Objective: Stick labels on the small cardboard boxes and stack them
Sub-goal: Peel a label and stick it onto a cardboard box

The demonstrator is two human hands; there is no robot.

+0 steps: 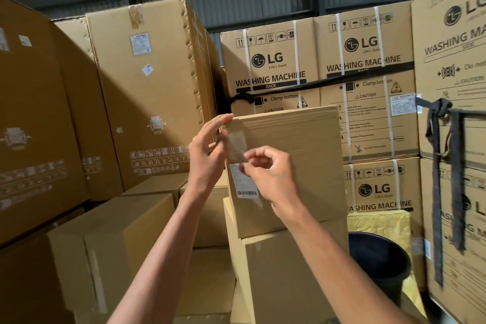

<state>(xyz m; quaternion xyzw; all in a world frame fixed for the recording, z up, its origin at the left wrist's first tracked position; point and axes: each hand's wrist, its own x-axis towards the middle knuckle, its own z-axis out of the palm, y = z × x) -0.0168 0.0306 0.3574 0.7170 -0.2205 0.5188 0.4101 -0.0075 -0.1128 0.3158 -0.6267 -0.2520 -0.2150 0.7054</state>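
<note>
A: The top box (286,171) sits on the stack, its label (243,181) low on the front. The right hand (271,176) pinches a clear strip (236,146); the left hand (207,150) steadies it, fingers loosely spread.

B: It could wrinkle or go on crooked. The bin (378,263)?

A: Too dark, probably empty.

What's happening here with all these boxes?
A person is labelling small cardboard boxes in a warehouse. The top box sits on another plain box and already carries a white barcode label on its front. The right hand pinches a strip of clear tape against that face just above the label, while the left hand steadies the tape's upper part at the box's top corner. Big washing machine cartons are stacked behind.
</note>
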